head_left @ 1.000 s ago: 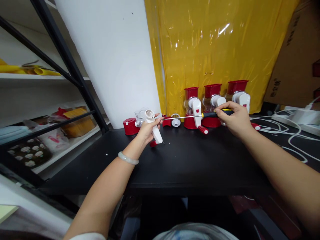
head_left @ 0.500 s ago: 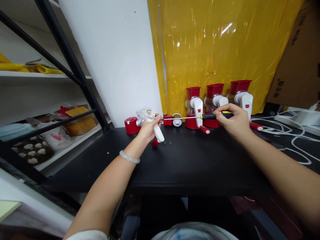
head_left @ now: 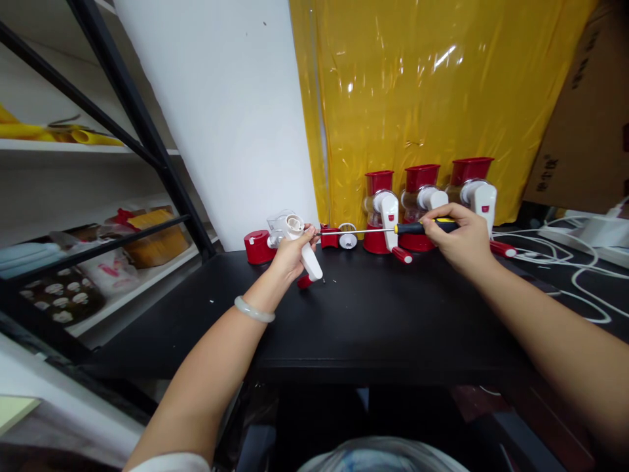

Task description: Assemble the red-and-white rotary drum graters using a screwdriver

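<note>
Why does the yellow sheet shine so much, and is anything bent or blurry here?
Head view: bright glare streaks lie on the crinkled yellow sheet; the wide lens bows the shelf frame and stretches the forearms at the edges; the left hand, right hand and screwdriver are sharp.

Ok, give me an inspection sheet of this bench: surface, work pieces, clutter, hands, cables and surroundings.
Surface: black table, a few pale specks near the work.
Job's things: white crank part with clear housing, held up off the table; screwdriver lying level, tip at the part.
Clutter: three red-and-white grinders in a row at the back; red cap; small red and white bits beside them.
Hands: left hand grips the crank part; right hand grips the screwdriver handle.
Cables: white cables and a power strip at right.
Surroundings: yellow plastic sheet, white wall, metal shelving, cardboard box.
</note>
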Action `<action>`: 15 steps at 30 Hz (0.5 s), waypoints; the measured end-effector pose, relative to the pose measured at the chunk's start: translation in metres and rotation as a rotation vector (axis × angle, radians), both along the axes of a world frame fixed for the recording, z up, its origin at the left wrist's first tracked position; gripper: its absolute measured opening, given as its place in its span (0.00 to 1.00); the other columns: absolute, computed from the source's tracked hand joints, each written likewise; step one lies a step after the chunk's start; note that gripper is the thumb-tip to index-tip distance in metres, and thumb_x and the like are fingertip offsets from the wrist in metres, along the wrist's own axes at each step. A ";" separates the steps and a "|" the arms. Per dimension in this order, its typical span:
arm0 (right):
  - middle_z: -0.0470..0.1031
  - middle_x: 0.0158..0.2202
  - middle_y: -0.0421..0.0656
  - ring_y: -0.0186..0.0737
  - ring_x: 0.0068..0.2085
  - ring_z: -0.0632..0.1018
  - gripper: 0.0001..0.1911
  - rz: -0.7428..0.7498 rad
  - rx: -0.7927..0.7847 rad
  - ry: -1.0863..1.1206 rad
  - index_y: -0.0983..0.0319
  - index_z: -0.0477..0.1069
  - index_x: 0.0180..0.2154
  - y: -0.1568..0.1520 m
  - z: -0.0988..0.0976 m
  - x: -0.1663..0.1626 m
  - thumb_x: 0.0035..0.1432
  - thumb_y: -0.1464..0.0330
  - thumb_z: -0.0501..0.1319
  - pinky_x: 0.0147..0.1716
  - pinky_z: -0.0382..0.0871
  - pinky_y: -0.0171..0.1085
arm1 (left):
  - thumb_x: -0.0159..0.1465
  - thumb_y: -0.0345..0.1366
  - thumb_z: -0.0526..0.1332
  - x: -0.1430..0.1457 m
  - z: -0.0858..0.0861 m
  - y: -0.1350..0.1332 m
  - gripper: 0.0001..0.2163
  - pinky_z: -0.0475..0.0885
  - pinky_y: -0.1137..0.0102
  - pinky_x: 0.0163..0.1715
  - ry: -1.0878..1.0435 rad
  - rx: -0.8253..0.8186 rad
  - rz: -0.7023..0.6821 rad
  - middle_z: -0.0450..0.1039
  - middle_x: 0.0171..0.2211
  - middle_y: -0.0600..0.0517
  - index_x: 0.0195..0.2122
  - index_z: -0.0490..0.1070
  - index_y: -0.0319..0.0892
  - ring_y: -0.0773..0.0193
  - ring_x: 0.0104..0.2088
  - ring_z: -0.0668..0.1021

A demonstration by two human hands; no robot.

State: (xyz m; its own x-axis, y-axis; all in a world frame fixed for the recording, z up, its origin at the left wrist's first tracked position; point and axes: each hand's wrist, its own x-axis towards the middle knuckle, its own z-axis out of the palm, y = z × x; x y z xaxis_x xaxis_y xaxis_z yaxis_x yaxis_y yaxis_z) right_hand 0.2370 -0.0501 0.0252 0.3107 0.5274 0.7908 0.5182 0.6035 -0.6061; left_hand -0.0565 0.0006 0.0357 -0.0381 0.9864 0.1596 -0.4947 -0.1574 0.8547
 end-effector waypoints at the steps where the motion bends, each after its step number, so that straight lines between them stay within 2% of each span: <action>1: 0.74 0.25 0.40 0.36 0.25 0.71 0.05 -0.003 0.000 0.000 0.59 0.74 0.27 0.000 0.000 0.000 0.47 0.65 0.66 0.26 0.66 0.36 | 0.54 0.23 0.69 0.000 0.000 0.000 0.08 0.70 0.80 0.22 -0.002 0.000 -0.002 0.76 0.27 0.52 0.31 0.73 0.37 0.70 0.26 0.79; 7: 0.74 0.25 0.40 0.36 0.24 0.71 0.05 -0.007 0.003 -0.005 0.60 0.74 0.27 0.001 0.000 0.001 0.48 0.64 0.66 0.26 0.67 0.36 | 0.53 0.22 0.69 -0.001 -0.002 0.001 0.09 0.67 0.81 0.19 -0.014 0.042 -0.030 0.75 0.27 0.53 0.32 0.73 0.37 0.71 0.27 0.79; 15: 0.75 0.26 0.40 0.37 0.27 0.72 0.04 0.009 -0.018 -0.011 0.59 0.73 0.27 -0.001 -0.001 -0.001 0.48 0.65 0.65 0.28 0.67 0.36 | 0.54 0.22 0.68 0.000 -0.002 0.001 0.09 0.71 0.80 0.23 -0.028 0.031 0.009 0.76 0.27 0.52 0.33 0.72 0.37 0.73 0.24 0.77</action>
